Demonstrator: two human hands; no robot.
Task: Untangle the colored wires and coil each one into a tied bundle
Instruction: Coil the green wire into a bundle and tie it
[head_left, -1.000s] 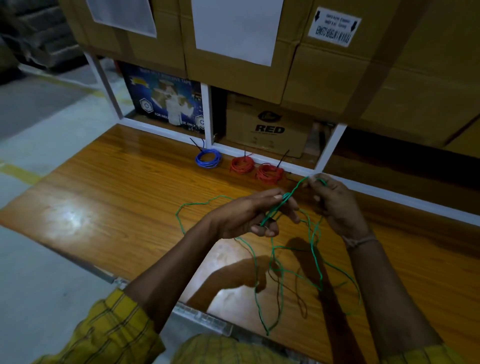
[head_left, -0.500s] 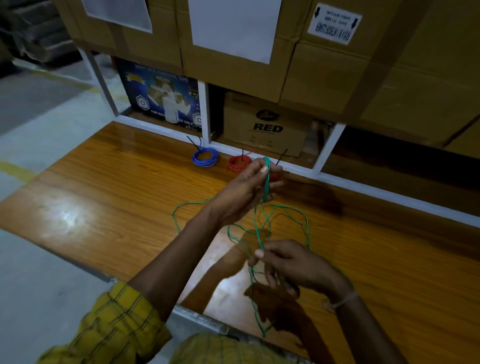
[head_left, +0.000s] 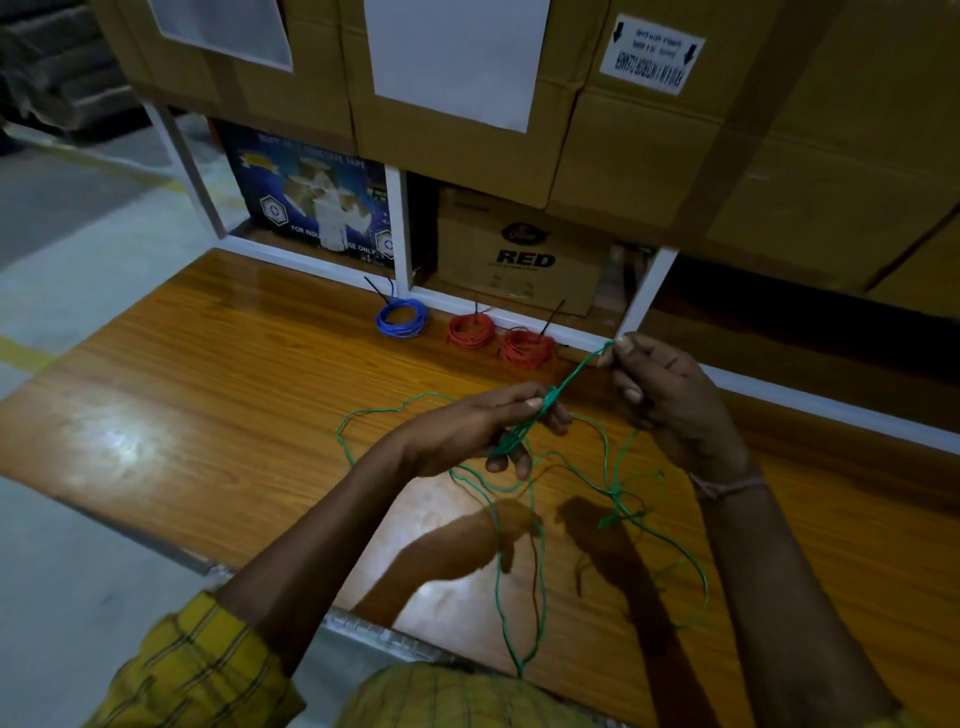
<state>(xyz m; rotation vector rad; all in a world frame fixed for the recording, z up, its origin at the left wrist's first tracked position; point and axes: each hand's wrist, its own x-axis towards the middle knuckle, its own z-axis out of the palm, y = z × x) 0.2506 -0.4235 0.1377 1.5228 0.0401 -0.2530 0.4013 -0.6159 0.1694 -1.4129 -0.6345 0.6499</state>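
A long green wire (head_left: 540, 545) lies in loose loops over the wooden table (head_left: 208, 405) and hangs past its near edge. My left hand (head_left: 483, 426) holds several strands of it bunched between thumb and fingers above the table's middle. My right hand (head_left: 660, 389) pinches the green wire's upper end, higher and to the right, and a taut stretch runs between the two hands. At the back edge lie three tied coils: a blue one (head_left: 401, 318) and two red ones (head_left: 470, 330) (head_left: 525, 348), each with a black tie sticking up.
White shelf frame posts (head_left: 399, 228) stand along the table's back edge. Behind them sit a brown carton marked RED (head_left: 519, 249) and a blue printed box (head_left: 311, 197). Large cardboard cartons (head_left: 457, 104) are stacked above. Grey floor lies to the left.
My right hand has risen from low near the table's front up to the right, drawing a stretch of green wire taut. My left hand has dropped back toward the table's middle.
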